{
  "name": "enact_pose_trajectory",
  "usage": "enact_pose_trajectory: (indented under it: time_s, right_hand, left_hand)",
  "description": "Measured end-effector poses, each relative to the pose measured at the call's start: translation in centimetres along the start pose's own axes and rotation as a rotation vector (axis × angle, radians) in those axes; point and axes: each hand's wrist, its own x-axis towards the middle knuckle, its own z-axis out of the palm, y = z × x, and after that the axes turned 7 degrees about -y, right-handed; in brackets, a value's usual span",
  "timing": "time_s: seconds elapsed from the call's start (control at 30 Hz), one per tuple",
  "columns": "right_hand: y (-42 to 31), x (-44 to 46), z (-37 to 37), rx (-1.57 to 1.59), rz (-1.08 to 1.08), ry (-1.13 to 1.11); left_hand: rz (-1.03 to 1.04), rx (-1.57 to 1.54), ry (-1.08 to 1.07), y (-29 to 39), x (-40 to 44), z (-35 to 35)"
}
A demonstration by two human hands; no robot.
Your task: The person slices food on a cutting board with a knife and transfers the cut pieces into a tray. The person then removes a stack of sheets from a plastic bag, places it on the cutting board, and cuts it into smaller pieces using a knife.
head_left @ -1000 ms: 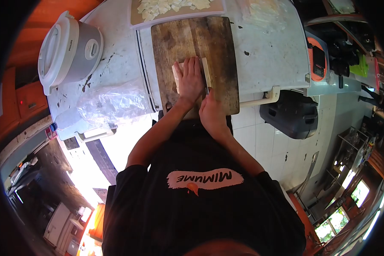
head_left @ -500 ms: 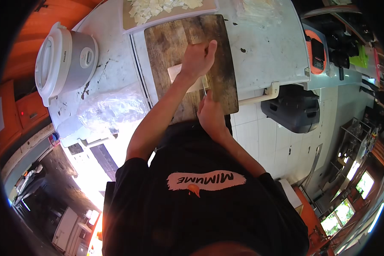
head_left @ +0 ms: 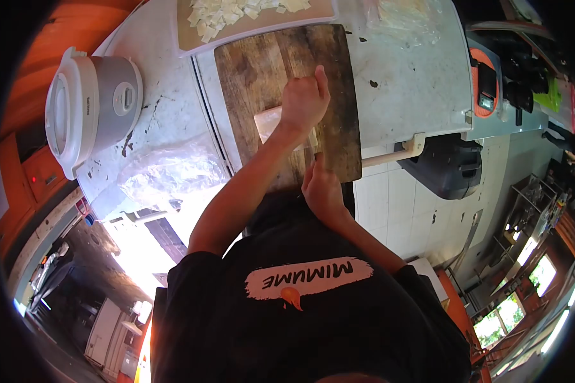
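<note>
A dark, worn wooden cutting board [head_left: 246,70] lies on the white table in front of me. On it rests a pale, flat stack of sheets [head_left: 268,122], partly covered by my left wrist. My left hand [head_left: 305,99] is closed, thumb sticking out, over the far right side of the stack; what lies under its fingers is hidden. At the board's near edge, my right hand [head_left: 322,189] grips the handle of a knife [head_left: 318,155]. The knife points away from me along the stack's right side, its blade mostly hidden from view.
Beyond the board stands a tray [head_left: 262,24] of small pale cut pieces. A rice cooker [head_left: 92,108] and a clear plastic bag [head_left: 172,169] are on the left. Another plastic bag [head_left: 406,19] lies at the far right. A black bin [head_left: 444,167] stands below the table's right edge.
The view has shifted slightly. My right hand with the knife has drawn a little toward me, and less of the blade shows. My left hand stays over the stack.
</note>
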Motion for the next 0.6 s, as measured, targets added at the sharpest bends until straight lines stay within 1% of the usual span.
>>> enact_pose_trajectory:
  time_s: [0.07,0.17,0.23,0.3,0.37,0.43,0.53,0.6]
  right_hand:
    - [0.3,0.0,-0.4,-0.048,-0.029,-0.026]
    - [0.2,0.3,-0.7,-0.053,0.0,-0.065]
    - [0.0,0.5,-0.9,-0.025,0.031,-0.097]
    - [0.0,0.5,-1.0,0.002,0.063,-0.127]
    - [0.0,0.6,-1.0,-0.042,0.033,-0.12]
    - [0.1,0.6,-0.8,-0.041,0.038,-0.13]
    - [0.1,1.0,-0.8,-0.068,0.045,-0.151]
    - [-0.2,0.9,-0.7,-0.086,0.053,-0.162]
  left_hand:
    - [-0.008,-0.005,-0.003,0.3,-0.4,0.1]
    - [0.03,0.003,0.017,0.3,0.1,0.1]
    - [-0.002,-0.052,-0.057,-0.1,-0.3,-0.1]
    - [-0.015,-0.08,-0.072,-0.7,-0.3,-0.1]
    - [-0.02,-0.108,-0.084,-1.0,-0.1,0.0]
    - [0.04,-0.137,0.042,-1.1,0.1,0.3]
    - [0.052,-0.146,0.054,-1.6,0.1,0.5]
    - [0.056,-0.143,0.026,-1.7,0.0,0.3]
